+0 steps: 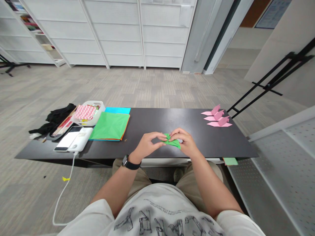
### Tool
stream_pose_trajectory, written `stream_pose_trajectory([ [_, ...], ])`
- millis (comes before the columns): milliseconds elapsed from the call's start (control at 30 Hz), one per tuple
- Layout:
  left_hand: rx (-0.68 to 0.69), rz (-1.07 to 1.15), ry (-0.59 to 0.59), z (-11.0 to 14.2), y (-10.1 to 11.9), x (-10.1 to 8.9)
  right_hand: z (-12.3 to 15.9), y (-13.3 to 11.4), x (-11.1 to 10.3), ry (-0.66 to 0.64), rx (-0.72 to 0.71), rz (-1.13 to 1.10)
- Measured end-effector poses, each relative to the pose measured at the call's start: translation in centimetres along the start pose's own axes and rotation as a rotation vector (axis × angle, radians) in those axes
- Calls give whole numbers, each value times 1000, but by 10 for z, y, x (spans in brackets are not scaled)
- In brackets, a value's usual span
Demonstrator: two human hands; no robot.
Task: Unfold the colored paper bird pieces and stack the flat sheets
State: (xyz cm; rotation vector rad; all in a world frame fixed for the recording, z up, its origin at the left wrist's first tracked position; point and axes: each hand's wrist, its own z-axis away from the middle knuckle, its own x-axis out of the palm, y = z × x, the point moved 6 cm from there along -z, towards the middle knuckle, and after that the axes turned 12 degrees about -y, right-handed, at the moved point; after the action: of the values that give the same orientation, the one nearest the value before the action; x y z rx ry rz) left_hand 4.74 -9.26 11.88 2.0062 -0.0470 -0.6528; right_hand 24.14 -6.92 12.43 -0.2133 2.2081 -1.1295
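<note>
A small piece of folded green paper (174,143) is held between both hands, just above the near edge of the dark table. My left hand (150,143) pinches its left end between thumb and fingers; a black watch sits on that wrist. On the other side, my right hand (185,141) is closed on the paper's right part, with its fingers over the top. The fingers cover some of the folds. At the table's right end stand several folded pink paper figures (220,122) with pointed wings, lined up one behind another.
Left of my hands lies a stack of green paper (110,126) with blue and orange sheets beneath. Beside it are a white power bank with a phone (73,139), a white cable (60,200) hanging down, a white basket (98,114) and black cloth (59,114). Black stand legs (267,86) rise at right.
</note>
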Motion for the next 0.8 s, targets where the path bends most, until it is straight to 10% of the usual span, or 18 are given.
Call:
stream_pose_trajectory([
  [267, 81, 38, -164, -4, 10, 8, 4, -6, -3, -110, -64, 8],
  [800, 120, -187, -5, 1, 20, 0, 4, -9, -8, -30, 6, 72],
])
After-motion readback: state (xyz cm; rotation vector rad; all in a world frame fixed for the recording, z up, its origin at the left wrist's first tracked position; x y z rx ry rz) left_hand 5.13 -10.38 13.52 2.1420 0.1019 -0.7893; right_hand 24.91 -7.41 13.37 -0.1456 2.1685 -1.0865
